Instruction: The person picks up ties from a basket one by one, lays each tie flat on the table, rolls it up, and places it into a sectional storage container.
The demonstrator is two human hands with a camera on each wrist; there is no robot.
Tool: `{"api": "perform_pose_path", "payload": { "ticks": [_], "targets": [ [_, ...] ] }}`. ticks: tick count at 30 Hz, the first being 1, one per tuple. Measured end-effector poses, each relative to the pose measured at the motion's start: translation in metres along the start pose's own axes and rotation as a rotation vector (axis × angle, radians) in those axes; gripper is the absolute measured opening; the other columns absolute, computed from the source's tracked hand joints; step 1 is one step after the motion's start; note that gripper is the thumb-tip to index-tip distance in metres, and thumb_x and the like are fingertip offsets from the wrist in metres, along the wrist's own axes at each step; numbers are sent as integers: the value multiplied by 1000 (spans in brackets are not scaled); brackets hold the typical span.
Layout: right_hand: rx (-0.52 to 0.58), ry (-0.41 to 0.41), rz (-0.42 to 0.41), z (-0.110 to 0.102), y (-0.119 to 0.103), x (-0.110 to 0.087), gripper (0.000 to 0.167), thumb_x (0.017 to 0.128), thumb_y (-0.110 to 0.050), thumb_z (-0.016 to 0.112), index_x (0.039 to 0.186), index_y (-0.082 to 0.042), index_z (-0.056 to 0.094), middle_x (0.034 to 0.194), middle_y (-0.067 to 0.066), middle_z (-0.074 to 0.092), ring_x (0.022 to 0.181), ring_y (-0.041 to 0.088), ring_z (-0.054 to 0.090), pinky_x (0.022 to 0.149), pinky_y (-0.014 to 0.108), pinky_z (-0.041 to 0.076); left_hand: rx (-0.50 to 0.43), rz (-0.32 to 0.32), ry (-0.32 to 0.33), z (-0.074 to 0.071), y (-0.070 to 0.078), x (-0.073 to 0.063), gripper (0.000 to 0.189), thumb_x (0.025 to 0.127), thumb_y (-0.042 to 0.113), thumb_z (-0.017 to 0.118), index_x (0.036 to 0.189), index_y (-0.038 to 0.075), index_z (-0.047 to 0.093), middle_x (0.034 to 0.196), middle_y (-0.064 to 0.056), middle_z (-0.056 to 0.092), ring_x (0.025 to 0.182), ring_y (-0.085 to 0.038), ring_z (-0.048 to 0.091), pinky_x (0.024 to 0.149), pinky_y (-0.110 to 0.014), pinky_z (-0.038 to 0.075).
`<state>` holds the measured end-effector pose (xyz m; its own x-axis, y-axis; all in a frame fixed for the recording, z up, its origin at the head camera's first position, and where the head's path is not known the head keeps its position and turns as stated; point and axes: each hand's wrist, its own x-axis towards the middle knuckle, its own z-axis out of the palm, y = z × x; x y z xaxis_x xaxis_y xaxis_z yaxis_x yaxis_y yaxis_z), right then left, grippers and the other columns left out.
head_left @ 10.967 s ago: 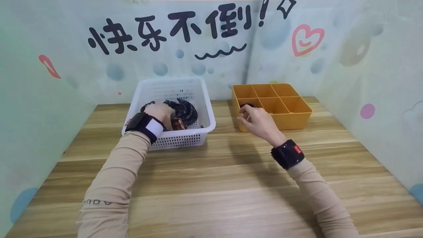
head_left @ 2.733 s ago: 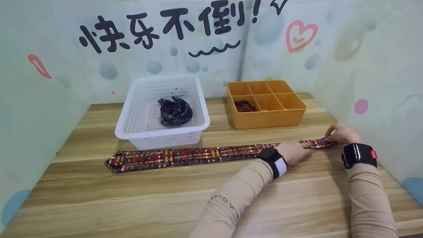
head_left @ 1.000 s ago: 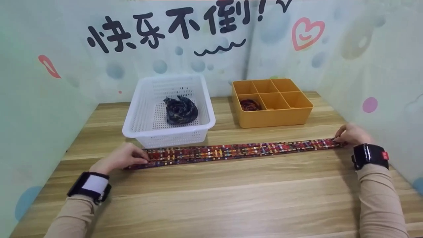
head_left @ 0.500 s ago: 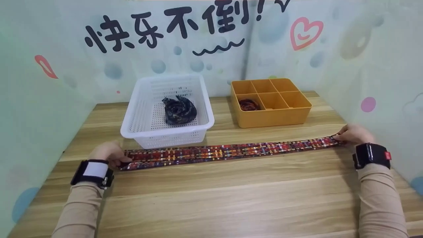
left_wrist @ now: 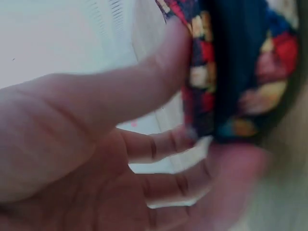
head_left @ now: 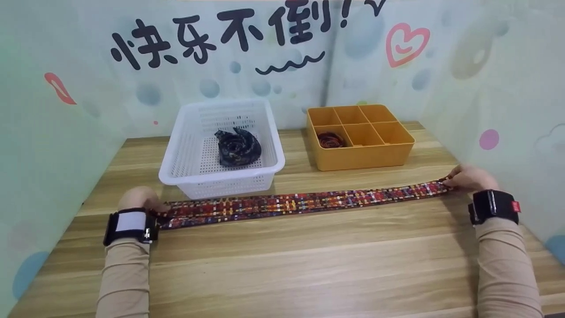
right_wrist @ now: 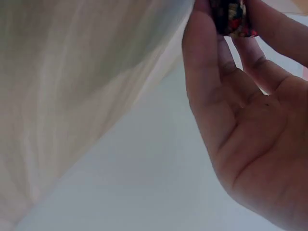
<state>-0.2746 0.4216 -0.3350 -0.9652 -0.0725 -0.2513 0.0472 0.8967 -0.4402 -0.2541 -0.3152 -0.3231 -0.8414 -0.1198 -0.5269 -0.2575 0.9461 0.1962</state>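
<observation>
A necktie [head_left: 282,204] with a red, yellow and dark checked pattern lies lengthwise across the table, its seam side up. At its wide end, my left hand [head_left: 140,199] grips the tip; in the left wrist view the thumb [left_wrist: 159,72] and fingers lie on either side of the cloth. My right hand [head_left: 472,178] pinches the narrow end, slightly lifted off the table. Between thumb and fingers in the right wrist view, a small piece of the necktie [right_wrist: 236,19] shows.
Behind the necktie stands a white plastic basket [head_left: 220,180] with a rolled dark patterned necktie [head_left: 239,148] in it. To its right, an orange divided box [head_left: 364,159] holds a rolled dark red necktie [head_left: 331,140] in its front left compartment. Printed cloth walls enclose the wooden table [head_left: 309,265].
Out of the basket, the checked necktie now lies stretched on the table. My left hand slid leftward along it to the wide end; my right hand stayed at the narrow end and raised it slightly.
</observation>
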Motion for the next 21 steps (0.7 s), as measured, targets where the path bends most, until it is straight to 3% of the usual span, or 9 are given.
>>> {"api": "perform_pose_path", "payload": {
  "ticks": [6, 12, 15, 18, 21],
  "targets": [
    [-41, 102, 9, 4, -23, 3, 26, 77, -7, 63, 91, 15, 61, 74, 14, 65, 63, 18, 55, 55, 27, 46, 6, 56, -12, 0, 2, 1, 45, 88, 34, 63, 102, -8, 54, 114, -30, 54, 108, -43, 51, 95, -51, 46],
    [-160, 205, -10, 18, -41, 10, 22, 66, -5, 69, 81, 9, 61, 75, 22, 63, 65, 29, 58, 54, 34, 48, 17, 61, -2, -1, 2, 1, 42, 88, 36, 63, 95, -3, 52, 109, -27, 53, 105, -40, 52, 93, -52, 47],
    [-187, 167, -14, 22, -43, 14, 24, 68, -11, 72, 78, 9, 63, 70, 18, 65, 60, 25, 58, 53, 33, 48, 13, 76, -1, 0, 0, 2, 42, 88, 37, 62, 92, -3, 52, 104, -25, 54, 100, -37, 52, 94, -51, 46],
    [-160, 64, -13, 21, -42, 17, 25, 73, -15, 72, 79, 9, 67, 66, 13, 68, 56, 16, 61, 52, 30, 50, 2, 79, 6, 0, -3, 3, 44, 87, 38, 63, 92, -4, 53, 100, -23, 55, 97, -35, 53, 94, -50, 46],
    [-112, -7, 2, 17, -39, 16, 27, 78, -17, 71, 83, 9, 67, 69, 13, 70, 56, 13, 63, 55, 29, 53, -5, 91, 9, -1, -6, 4, 42, 87, 36, 65, 90, -4, 55, 91, -17, 56, 90, -31, 54, 86, -45, 49]
  ]
}}
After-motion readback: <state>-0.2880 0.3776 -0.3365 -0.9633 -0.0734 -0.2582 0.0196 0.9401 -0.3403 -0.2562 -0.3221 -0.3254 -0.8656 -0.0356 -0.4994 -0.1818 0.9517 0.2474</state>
